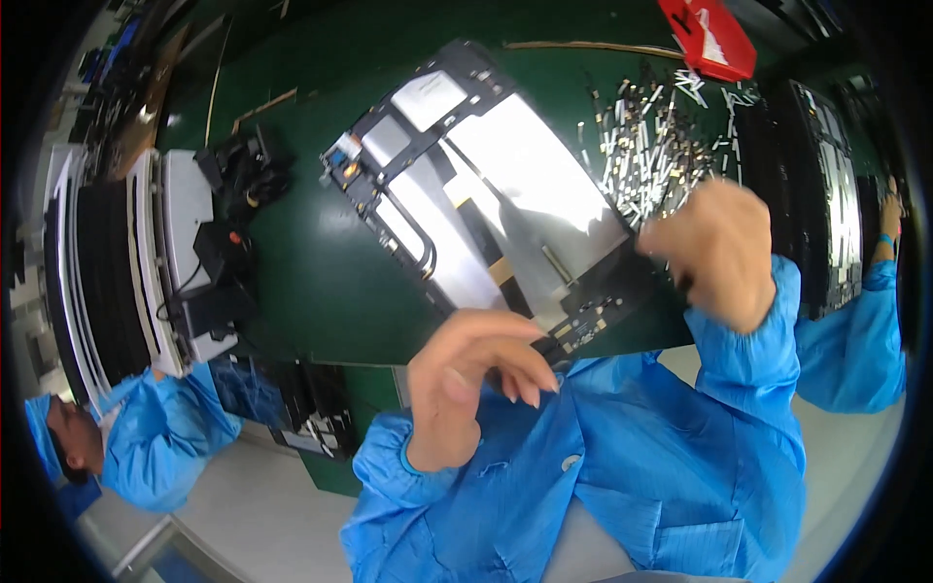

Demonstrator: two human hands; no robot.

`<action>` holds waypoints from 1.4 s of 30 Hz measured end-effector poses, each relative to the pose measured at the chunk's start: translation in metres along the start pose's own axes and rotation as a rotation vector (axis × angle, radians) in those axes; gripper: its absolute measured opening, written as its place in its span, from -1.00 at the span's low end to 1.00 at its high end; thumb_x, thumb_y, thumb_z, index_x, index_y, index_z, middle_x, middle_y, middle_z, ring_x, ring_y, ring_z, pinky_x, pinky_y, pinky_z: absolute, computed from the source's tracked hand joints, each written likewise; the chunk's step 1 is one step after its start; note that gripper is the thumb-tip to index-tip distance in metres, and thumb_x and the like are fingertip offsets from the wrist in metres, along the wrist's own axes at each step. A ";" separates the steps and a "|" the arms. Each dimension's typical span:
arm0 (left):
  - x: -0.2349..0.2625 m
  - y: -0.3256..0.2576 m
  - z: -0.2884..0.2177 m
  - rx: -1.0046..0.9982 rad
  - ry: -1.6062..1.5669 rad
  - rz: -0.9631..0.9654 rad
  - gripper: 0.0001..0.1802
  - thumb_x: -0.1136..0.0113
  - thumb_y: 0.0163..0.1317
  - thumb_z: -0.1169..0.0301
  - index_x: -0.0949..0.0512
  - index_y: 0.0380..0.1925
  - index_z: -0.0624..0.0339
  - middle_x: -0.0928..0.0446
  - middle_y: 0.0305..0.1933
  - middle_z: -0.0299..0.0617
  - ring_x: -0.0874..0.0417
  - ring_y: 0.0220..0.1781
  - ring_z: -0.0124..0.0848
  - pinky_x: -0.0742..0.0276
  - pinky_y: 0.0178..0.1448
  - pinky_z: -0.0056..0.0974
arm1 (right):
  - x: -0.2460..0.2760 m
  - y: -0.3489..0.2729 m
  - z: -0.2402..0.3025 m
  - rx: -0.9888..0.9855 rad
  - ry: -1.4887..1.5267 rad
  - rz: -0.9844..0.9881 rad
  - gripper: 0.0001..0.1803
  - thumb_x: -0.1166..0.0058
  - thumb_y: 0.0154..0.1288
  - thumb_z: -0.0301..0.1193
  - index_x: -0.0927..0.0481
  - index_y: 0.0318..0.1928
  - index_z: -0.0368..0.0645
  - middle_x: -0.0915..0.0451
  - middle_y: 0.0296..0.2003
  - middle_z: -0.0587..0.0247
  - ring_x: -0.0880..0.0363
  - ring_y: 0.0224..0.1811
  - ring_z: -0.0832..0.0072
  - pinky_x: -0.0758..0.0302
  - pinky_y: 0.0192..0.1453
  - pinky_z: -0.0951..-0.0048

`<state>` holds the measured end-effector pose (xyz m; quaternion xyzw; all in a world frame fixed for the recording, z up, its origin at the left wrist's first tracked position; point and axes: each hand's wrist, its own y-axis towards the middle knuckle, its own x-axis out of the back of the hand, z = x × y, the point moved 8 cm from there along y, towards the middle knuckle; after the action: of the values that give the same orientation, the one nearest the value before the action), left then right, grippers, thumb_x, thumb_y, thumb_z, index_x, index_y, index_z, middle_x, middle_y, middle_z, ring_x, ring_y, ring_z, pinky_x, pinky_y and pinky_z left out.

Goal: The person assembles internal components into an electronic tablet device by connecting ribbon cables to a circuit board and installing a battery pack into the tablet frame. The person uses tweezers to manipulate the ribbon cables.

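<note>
I see, largest first, a green work table (321, 282) that carries everything else. On it, tilted with one corner toward me, lies an opened tablet chassis (486, 185): a black frame around pale metal shielding plates, with a small circuit board at its near corner. That near corner sits directly between my two hands, probably so that both can reach the board end at once.

My right hand (714, 248) is raised just right of the chassis's near edge, curled into a loose fist; it is blurred, and I cannot tell whether it pinches anything. My left hand (471, 374) hangs at the near corner, fingers bent downward and thumb forward, apparently touching nothing, though its fingertips overlap the board end in view.

Beyond the right hand a scatter of small silver strips (646, 146) lies within easy reach, and a red tray (709, 39) stands farther off. Right of that hand stands a stack of dark panels (826, 214). Well left of the left hand are white trays (146, 262) and a black fixture with cables (238, 185).

Two co-workers in blue sleeves (165, 428) stand at the picture's edges.
</note>
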<state>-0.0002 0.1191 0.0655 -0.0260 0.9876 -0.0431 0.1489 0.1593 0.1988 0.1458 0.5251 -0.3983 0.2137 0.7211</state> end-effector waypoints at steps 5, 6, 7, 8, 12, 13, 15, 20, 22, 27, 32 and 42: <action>-0.006 -0.004 0.007 0.140 -0.117 0.140 -0.53 0.10 0.36 0.12 -0.48 -0.41 0.38 -0.52 -0.56 -0.10 -0.49 -0.64 -0.49 -0.30 -0.60 -0.46 | -0.013 -0.001 0.033 0.148 0.063 -0.002 -0.69 -0.14 -0.22 -0.46 -0.50 -0.33 -0.28 -0.26 -0.66 0.35 -0.22 -0.72 0.57 -0.07 -0.68 0.52; -0.005 -0.009 0.010 0.185 -0.177 0.177 -0.71 -0.03 0.35 0.32 -0.52 -0.36 0.39 -0.56 -0.47 -0.12 -0.54 -0.56 -0.50 -0.32 -0.54 -0.47 | -0.016 -0.001 0.036 0.159 0.096 0.024 -0.69 -0.17 -0.09 -0.49 -0.49 -0.26 -0.34 -0.31 -0.65 0.28 -0.23 -0.71 0.52 -0.06 -0.67 0.46; -0.004 -0.011 0.010 0.187 -0.180 0.167 -0.71 -0.03 0.35 0.32 -0.52 -0.36 0.39 -0.56 -0.47 -0.12 -0.54 -0.56 -0.50 -0.32 -0.54 -0.47 | -0.015 0.001 0.038 0.163 0.105 0.027 -0.69 -0.17 -0.09 -0.49 -0.49 -0.26 -0.34 -0.31 -0.65 0.28 -0.23 -0.71 0.52 -0.06 -0.67 0.46; -0.002 -0.013 0.009 0.184 -0.232 0.144 -0.80 -0.05 0.31 0.44 -0.52 -0.37 0.39 -0.55 -0.50 -0.12 -0.54 -0.56 -0.51 -0.34 -0.54 -0.47 | -0.012 0.006 0.039 0.144 0.127 0.045 -0.70 -0.20 -0.05 -0.46 -0.50 -0.27 -0.33 -0.34 -0.65 0.29 -0.25 -0.71 0.52 -0.09 -0.66 0.47; 0.011 -0.020 -0.004 -0.068 -0.018 -0.065 -0.93 -0.16 0.20 0.55 -0.55 -0.43 0.36 -0.55 -0.54 -0.14 -0.52 -0.58 -0.51 -0.37 -0.52 -0.44 | -0.013 0.003 0.039 -0.268 0.310 -0.042 -0.70 -0.32 -0.13 -0.38 -0.58 -0.32 -0.19 -0.43 -0.62 0.35 -0.42 -0.67 0.48 -0.25 -0.63 0.60; 0.014 -0.022 -0.002 -0.067 -0.019 -0.079 -0.93 -0.16 0.20 0.55 -0.55 -0.43 0.36 -0.55 -0.54 -0.14 -0.52 -0.58 -0.51 -0.37 -0.52 -0.44 | -0.027 0.001 0.038 -0.353 0.529 0.108 -0.67 -0.37 -0.06 -0.32 -0.60 -0.28 -0.19 -0.55 -0.55 0.25 -0.53 -0.59 0.39 -0.38 -0.54 0.55; 0.009 -0.022 -0.004 -0.155 0.237 0.023 -0.96 -0.25 0.08 0.58 -0.58 -0.47 0.33 -0.55 -0.55 -0.15 -0.51 -0.60 -0.43 -0.37 -0.52 -0.39 | -0.049 0.000 0.039 -0.476 0.897 0.239 -0.71 -0.35 -0.01 -0.38 -0.59 -0.29 -0.24 -0.58 -0.51 0.16 -0.58 -0.53 0.32 -0.46 -0.47 0.46; 0.011 -0.025 -0.004 -0.242 0.361 0.015 -0.91 -0.32 0.01 0.53 -0.59 -0.49 0.30 -0.53 -0.56 -0.15 -0.48 -0.60 -0.35 -0.34 -0.54 -0.36 | -0.073 0.000 0.045 -0.644 1.080 0.356 -0.80 -0.30 0.07 -0.48 -0.59 -0.30 -0.26 -0.59 -0.47 0.15 -0.60 -0.49 0.32 -0.47 -0.45 0.47; 0.015 -0.028 -0.002 -0.238 0.372 -0.007 -0.90 -0.34 -0.01 0.53 -0.58 -0.51 0.30 -0.52 -0.57 -0.15 -0.48 -0.61 -0.35 -0.31 -0.55 -0.37 | -0.078 0.001 0.049 -0.636 1.191 0.401 -0.85 -0.25 0.07 -0.56 -0.59 -0.31 -0.25 -0.59 -0.50 0.19 -0.59 -0.53 0.39 -0.46 -0.47 0.49; 0.024 -0.042 0.011 -0.179 0.305 -0.103 -0.84 -0.22 0.17 0.40 -0.58 -0.42 0.30 -0.55 -0.45 -0.12 -0.52 -0.46 -0.34 -0.39 -0.36 -0.36 | -0.083 0.003 0.049 -0.603 1.153 0.326 -0.89 -0.24 0.03 -0.59 -0.59 -0.38 -0.28 -0.55 -0.57 0.19 -0.55 -0.60 0.43 -0.43 -0.51 0.50; 0.036 -0.055 0.019 -0.108 0.386 -0.240 -0.60 0.06 0.36 0.21 -0.53 -0.05 0.32 -0.35 0.15 0.08 -0.46 0.03 -0.28 -0.27 0.15 -0.24 | -0.079 0.005 0.032 -0.614 0.824 0.205 -0.91 -0.21 0.02 -0.61 -0.54 -0.45 -0.32 -0.54 -0.57 0.13 -0.56 -0.60 0.38 -0.45 -0.53 0.49; 0.013 -0.060 0.032 0.136 -0.070 -0.134 -0.26 0.42 0.40 -0.02 -0.14 0.29 0.46 0.24 0.50 0.01 0.13 0.51 -0.19 0.27 0.49 -0.15 | -0.085 0.001 0.029 -0.594 0.777 0.147 -0.88 -0.20 0.03 -0.60 -0.54 -0.39 -0.35 -0.53 -0.53 0.10 -0.55 -0.59 0.39 -0.43 -0.58 0.50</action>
<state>-0.0005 0.0561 0.0369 -0.0836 0.9725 -0.1190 0.1817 0.0986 0.1819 0.0823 0.1489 -0.1796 0.3215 0.9177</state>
